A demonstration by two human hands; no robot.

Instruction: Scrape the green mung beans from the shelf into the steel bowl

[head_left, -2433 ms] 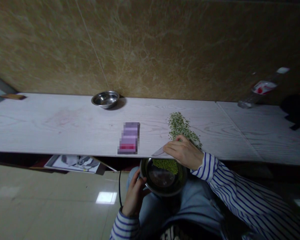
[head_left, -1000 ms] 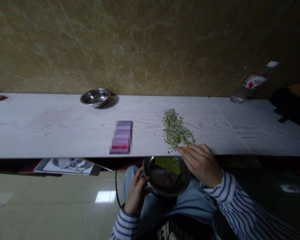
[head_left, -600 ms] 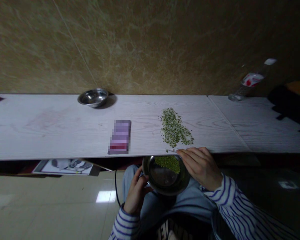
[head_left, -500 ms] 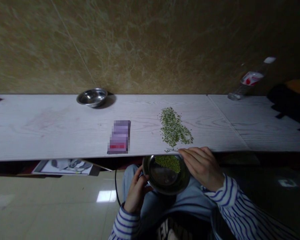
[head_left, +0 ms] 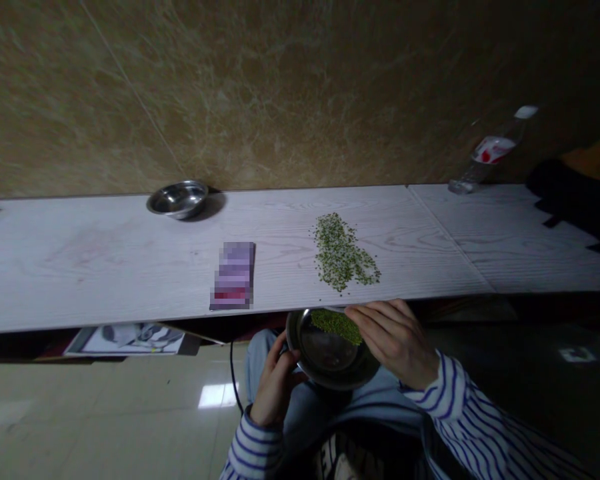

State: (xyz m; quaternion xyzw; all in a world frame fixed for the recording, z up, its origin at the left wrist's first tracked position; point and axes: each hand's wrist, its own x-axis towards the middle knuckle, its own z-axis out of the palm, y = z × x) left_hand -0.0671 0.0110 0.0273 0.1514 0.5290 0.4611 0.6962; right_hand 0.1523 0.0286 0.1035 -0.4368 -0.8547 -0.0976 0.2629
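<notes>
A steel bowl [head_left: 330, 381] sits just below the table's front edge, above the lap. Small green beans, probably mung beans [head_left: 337, 325], lie heaped on its far side. My left hand [head_left: 275, 383] is closed around the bowl's left rim, thumb on top. Over the bowl's right side, my right hand [head_left: 393, 337] pinches a thin pale flat piece [head_left: 336, 309], mostly hidden by the fingers and seen edge-on at the table edge. More green beans [head_left: 337, 250] are scattered in a patch on the table beyond.
The pale wood-grain table [head_left: 105, 273] runs along a marbled wall. A second steel bowl [head_left: 177, 200] stands at the back left. Nearer lies a blurred purple phone-shaped object [head_left: 233, 275]. A plastic bottle [head_left: 490, 150] and dark cloth [head_left: 570, 200] are on the right. An open drawer [head_left: 130, 338] shows below.
My right hand has drawn the thin pale piece toward me, to the table edge over the bowl. The few beans near the edge are mostly gone from there. The view has shifted slightly.
</notes>
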